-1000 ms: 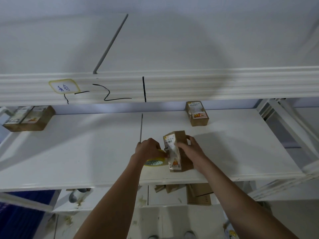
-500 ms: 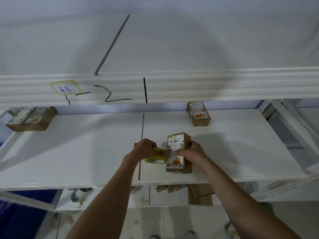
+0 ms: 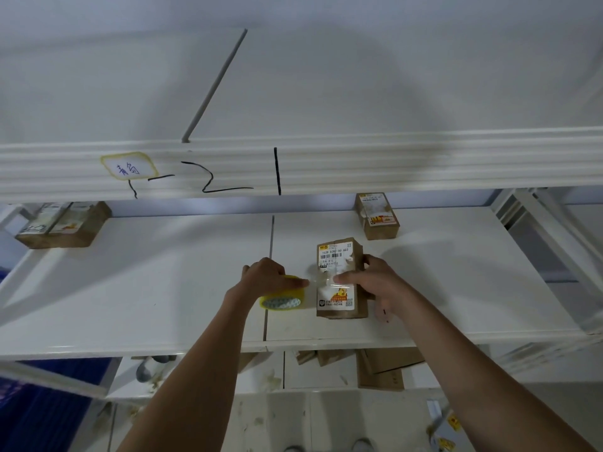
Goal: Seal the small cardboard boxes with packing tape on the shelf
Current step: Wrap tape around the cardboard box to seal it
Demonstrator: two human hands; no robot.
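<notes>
**Taping in progress on the middle box, strip partly laid**

Far left, at the back of the shelf (image 3: 137, 288): a cluster of small labelled boxes (image 3: 62, 225), lying flat. Whether they are taped cannot be told; that corner is blurred.

Left of centre: left hand (image 3: 266, 277) wrapped around the yellow tape roll (image 3: 282, 300), fingers closed on it. The roll sits just beside the box being worked on, low against the shelf. A clear strip of tape (image 3: 321, 280) runs from the roll across onto the box's label face.

Centre: box in hand (image 3: 339, 278), lying flat near the front edge of the shelf, label up. Right hand (image 3: 372, 283) lies over its right side, fingers curled on the box and one fingertip pressing the strip down on top.

Judgement: the strip is anchored but not yet carried over or cut, so this box is perhaps midway through sealing. Left to do: run the tape across, tear it, smooth it, then any other unsealed boxes.

Right, further back: another box (image 3: 378, 216), well apart from the hands. Its top shows a glossy patch that may be tape; not certain.

Obstructions: the upper shelf edge (image 3: 391, 164), with marker scrawl, overhangs the working space and limits headroom. Nothing lies between the hands and the box. More cardboard (image 3: 388, 363) sits on the level below, out of the way.
</notes>
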